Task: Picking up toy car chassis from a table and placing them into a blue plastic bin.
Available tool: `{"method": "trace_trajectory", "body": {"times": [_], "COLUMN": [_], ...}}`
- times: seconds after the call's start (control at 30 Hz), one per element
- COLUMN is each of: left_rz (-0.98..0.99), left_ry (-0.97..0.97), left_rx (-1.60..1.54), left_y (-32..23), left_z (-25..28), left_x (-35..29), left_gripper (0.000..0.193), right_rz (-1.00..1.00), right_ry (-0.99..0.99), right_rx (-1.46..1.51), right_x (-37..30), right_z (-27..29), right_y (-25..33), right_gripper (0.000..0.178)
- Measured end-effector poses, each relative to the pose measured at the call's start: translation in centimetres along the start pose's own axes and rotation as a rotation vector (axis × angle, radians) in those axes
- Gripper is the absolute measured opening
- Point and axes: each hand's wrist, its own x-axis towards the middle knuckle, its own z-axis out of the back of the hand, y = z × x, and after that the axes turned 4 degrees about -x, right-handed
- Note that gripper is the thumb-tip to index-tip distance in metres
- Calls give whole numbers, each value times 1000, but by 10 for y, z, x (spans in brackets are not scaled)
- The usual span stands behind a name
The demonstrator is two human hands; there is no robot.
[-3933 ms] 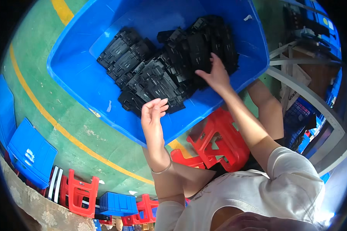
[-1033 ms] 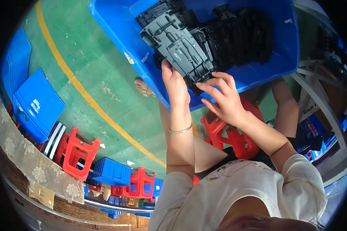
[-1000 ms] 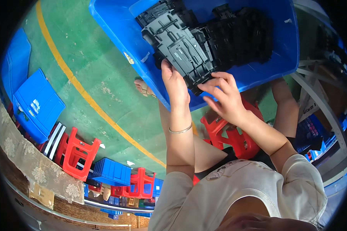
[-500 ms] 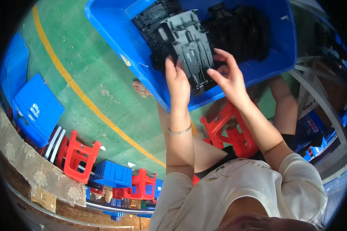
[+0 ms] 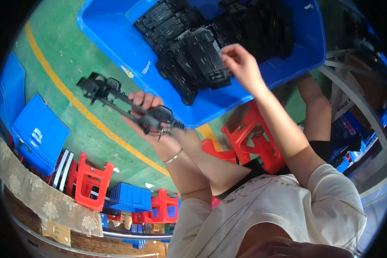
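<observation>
Black plastic part (image 5: 129,105), long and thin with ribbed, openwork ends, lies edge-on across the left hand (image 5: 146,118), whose fingers curl around its middle and grip it over the green floor (image 5: 69,56), just outside the blue bin (image 5: 116,38). In that bin sits a heap of similar black moulded parts (image 5: 210,47). The right hand (image 5: 243,66) reaches into the heap, fingertips pinched on the edge of one flat piece. Red stools (image 5: 251,137) stand below the bin.
</observation>
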Motion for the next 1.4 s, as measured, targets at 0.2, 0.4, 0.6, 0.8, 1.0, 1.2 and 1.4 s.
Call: {"method": "trace_trajectory", "body": {"times": [0.2,0.4,0.6,0.8,1.0,1.2,1.4], "left_rz": [160,98,89,18,-77,-36,-50], "left_ry": [242,224,179,153,55,110,97], "left_rx": [-138,-164,-169,63,247,207,216], "left_y": [-6,-20,-22,-7,7,4,5], "left_z": [-4,-4,-1,-3,-12,-7,-4], "left_x": [1,-6,-7,-8,-11,-9,-7], "left_gripper": [10,13,13,42,41,43,44], "right_rz": [-30,-132,-378,-488,-467,-480,-285], "right_ry": [-33,108,757,1042,1095,1074,90], "right_rx": [-356,268,1545,1809,1805,1780,298], "right_x": [20,21,1,-23,-30,-32,-29], "right_z": [-18,-10,-2,-18,-21,-21,-26], "right_y": [-66,-70,-30,2,13,12,11], "right_gripper": [24,7,26,38,41,40,24]}}
